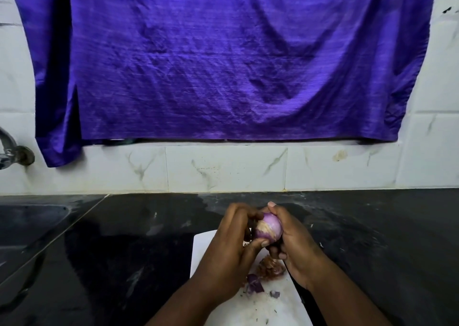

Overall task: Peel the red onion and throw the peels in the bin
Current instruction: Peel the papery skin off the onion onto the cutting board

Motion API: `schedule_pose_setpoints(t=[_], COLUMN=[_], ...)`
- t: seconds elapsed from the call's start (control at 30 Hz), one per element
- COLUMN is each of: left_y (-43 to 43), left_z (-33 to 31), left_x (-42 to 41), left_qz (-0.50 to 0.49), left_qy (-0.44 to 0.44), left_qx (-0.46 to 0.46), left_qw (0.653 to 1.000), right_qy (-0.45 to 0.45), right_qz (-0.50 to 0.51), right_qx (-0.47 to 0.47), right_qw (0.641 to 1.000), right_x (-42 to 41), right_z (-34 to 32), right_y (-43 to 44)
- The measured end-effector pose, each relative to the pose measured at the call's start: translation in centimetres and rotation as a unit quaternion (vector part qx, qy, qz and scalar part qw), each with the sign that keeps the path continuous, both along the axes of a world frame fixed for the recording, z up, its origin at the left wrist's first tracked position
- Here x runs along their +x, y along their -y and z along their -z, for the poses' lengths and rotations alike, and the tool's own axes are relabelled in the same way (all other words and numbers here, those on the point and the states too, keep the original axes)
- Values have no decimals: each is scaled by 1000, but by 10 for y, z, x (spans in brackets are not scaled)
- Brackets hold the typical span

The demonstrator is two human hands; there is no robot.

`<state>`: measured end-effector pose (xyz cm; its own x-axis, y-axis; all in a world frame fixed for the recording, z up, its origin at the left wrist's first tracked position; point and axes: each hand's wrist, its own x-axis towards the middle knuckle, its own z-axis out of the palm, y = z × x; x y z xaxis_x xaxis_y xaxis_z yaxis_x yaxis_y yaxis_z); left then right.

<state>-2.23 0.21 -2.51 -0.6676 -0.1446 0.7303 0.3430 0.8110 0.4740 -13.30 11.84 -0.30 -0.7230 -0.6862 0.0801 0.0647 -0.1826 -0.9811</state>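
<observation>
Holding the onion (269, 227) between 2 hands, just above a white board (260, 308) on the black table (124, 251), the person is mid-peel. The right hand (295, 246) wraps round it from the side, fingers curled, 1 fingertip over the top. The left hand (231, 246) curls in from the other side, thumb pressed low on the onion and fingers picking at its upper edge. Peels (269, 269) lie heaped on the board below.

I'd judge the onion light, firm and round, and its bared glossy surface likely slippery, so it wants a cupping grip. Any remaining skin looks papery and would tear easily; best lifted at an end, where it loosens. No bin is in sight.
</observation>
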Motion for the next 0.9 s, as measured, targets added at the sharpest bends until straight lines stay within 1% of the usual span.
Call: schedule_pose_setpoints(t=[0.23, 0.4, 0.5, 0.7, 0.77, 0.87, 0.9], left_y=[0, 1, -1, 0, -1, -1, 0], left_z=[1, 0, -1, -1, 0, 0, 0], left_x=[-1, 0, 1, 0, 0, 2, 1], left_qz=[9, -15, -10, -6, -17, -19, -13], left_qy=[2, 1, 3, 10, 5, 11, 8], left_qx=[-10, 19, 6, 22, 42, 121, 129], left_qw=[1000, 1000, 1000, 1000, 999, 992, 992], right_qy=[3, -5, -15, -2, -3, -4, -13], right_qz=[8, 19, 23, 28, 32, 38, 37], right_qx=[-15, 4, -6, -13, -6, -4, -5], right_qw=[1000, 1000, 1000, 1000, 999, 999, 999], right_x=[-2, -4, -3, -3, -3, -1, 0], right_z=[2, 4, 3, 3, 2, 0, -2], right_y=[2, 4, 4, 4, 3, 2, 2])
